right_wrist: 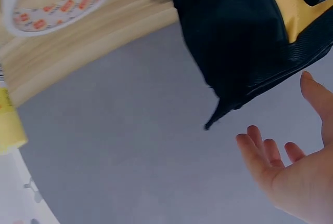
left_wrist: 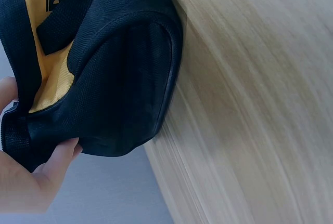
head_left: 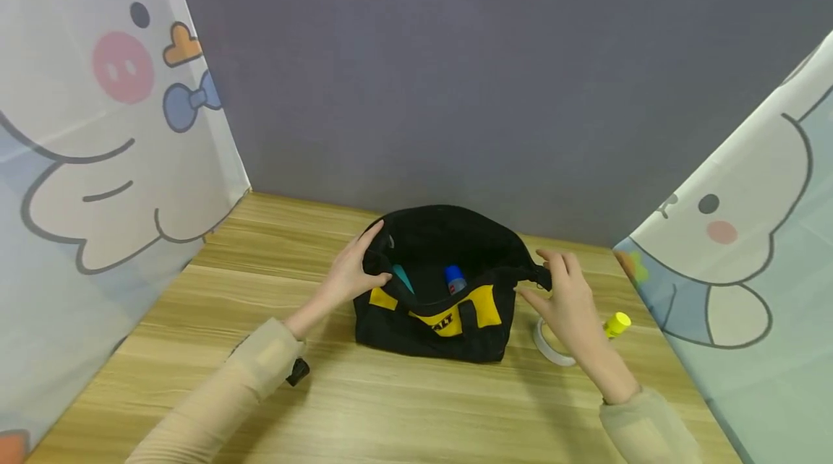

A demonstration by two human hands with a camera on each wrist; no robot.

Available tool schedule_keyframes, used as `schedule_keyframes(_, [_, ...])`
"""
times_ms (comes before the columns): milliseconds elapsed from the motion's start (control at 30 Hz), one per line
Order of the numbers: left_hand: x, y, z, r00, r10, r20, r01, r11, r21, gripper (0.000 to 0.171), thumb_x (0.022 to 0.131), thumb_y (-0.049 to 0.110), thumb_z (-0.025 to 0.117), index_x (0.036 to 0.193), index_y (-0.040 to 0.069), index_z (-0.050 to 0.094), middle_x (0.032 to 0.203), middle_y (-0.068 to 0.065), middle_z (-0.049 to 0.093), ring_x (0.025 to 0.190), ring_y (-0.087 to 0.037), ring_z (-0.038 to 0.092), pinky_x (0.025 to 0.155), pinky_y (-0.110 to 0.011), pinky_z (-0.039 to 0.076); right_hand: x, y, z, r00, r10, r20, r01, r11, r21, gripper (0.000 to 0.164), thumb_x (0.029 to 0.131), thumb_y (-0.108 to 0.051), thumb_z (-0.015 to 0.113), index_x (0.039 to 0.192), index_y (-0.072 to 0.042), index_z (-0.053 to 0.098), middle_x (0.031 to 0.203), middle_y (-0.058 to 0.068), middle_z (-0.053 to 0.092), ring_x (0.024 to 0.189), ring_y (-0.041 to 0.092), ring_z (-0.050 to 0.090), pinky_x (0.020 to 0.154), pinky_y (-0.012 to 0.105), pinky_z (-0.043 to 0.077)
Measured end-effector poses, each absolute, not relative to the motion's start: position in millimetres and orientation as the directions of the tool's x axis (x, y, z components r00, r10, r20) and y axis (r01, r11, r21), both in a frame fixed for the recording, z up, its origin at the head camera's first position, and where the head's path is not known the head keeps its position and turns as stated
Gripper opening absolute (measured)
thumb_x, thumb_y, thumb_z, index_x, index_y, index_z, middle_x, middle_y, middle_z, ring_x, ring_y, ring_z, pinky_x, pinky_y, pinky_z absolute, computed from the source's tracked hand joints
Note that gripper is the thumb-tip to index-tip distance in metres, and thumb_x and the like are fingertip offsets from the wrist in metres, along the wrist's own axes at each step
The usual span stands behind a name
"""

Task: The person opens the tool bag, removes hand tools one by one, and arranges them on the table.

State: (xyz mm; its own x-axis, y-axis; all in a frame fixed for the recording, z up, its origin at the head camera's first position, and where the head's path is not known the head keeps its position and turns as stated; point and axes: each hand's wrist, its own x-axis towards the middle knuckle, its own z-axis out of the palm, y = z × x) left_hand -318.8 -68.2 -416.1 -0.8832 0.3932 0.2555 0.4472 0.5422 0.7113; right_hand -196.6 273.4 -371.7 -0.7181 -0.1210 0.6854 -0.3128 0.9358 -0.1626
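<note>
A black and yellow tool bag (head_left: 390,330) stands on the wooden table with its mouth spread wide. Inside lie a blue-capped item (head_left: 455,277) and a slim teal object (head_left: 403,277), both partly hidden by the front wall. My left hand (head_left: 348,272) grips the bag's left end at the zipper edge, thumb and fingers on either side of the fabric, as the left wrist view confirms. By the zipper end on the right is my right hand (head_left: 567,303). In the right wrist view its fingers (right_wrist: 255,154) are loosely bent, apart from the bag, holding nothing.
Right of the bag lies a roll of tape (right_wrist: 62,17), partly behind my right hand in the head view. Beside it is a yellow-capped stick (head_left: 617,324). A small black object (head_left: 298,371) shows near my left sleeve. A grey wall (head_left: 455,88) rises behind the table.
</note>
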Motion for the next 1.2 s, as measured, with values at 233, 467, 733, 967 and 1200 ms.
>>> schedule_keyframes(233, [-316, -69, -416, -0.879, 0.393, 0.269, 0.458, 0.541, 0.705, 0.096, 0.081, 0.02, 0.08, 0.159, 0.022, 0.024, 0.16, -0.02, 0.031, 0.142, -0.047, 0.037, 0.107, -0.068, 0.038, -213, 254, -366, -0.73, -0.16, 0.664, -0.361, 0.915, -0.177, 0.066, 0.072, -0.011, 0.088, 0.126, 0.005, 0.055, 0.115, 0.022, 0.054, 0.095, 0.034, 0.061, 0.076, 0.046, 0.057])
schedule_keyframes(467, [-316, -69, -417, -0.881, 0.393, 0.262, 0.452, 0.539, 0.711, 0.096, 0.081, 0.02, 0.08, 0.159, 0.023, 0.023, 0.161, -0.018, 0.032, 0.143, -0.046, 0.037, 0.107, -0.068, 0.038, -227, 234, -362, -0.746, -0.192, 0.638, -0.384, 0.906, -0.176, 0.066, 0.076, -0.018, 0.086, 0.129, 0.0, 0.053, 0.118, 0.02, 0.053, 0.092, 0.031, 0.061, 0.075, 0.042, 0.058])
schedule_keyframes(733, [-315, -68, -417, -0.882, 0.393, 0.261, 0.45, 0.53, 0.719, 0.096, 0.082, 0.019, 0.08, 0.159, 0.024, 0.023, 0.161, -0.017, 0.031, 0.143, -0.045, 0.036, 0.108, -0.067, 0.038, -244, 215, -362, -0.754, -0.24, 0.611, -0.411, 0.898, -0.155, 0.067, 0.076, -0.02, 0.086, 0.13, -0.002, 0.052, 0.117, 0.019, 0.053, 0.08, 0.026, 0.057, 0.069, 0.037, 0.055])
schedule_keyframes(967, [-315, -67, -418, -0.878, 0.391, 0.276, 0.459, 0.527, 0.715, 0.096, 0.082, 0.02, 0.08, 0.159, 0.024, 0.024, 0.161, -0.017, 0.032, 0.142, -0.045, 0.039, 0.107, -0.065, 0.04, -255, 207, -367, -0.777, -0.25, 0.578, -0.406, 0.9, -0.156, 0.068, 0.075, -0.021, 0.087, 0.131, -0.001, 0.053, 0.116, 0.019, 0.054, 0.083, 0.027, 0.06, 0.074, 0.039, 0.057])
schedule_keyframes(1200, [-315, -68, -418, -0.881, 0.388, 0.273, 0.454, 0.523, 0.721, 0.097, 0.081, 0.019, 0.081, 0.159, 0.025, 0.024, 0.162, -0.016, 0.031, 0.143, -0.044, 0.038, 0.108, -0.065, 0.039, -265, 198, -371, -0.795, -0.265, 0.546, -0.413, 0.895, -0.166, 0.069, 0.075, -0.021, 0.087, 0.131, -0.001, 0.053, 0.119, 0.02, 0.054, 0.089, 0.03, 0.064, 0.079, 0.04, 0.059])
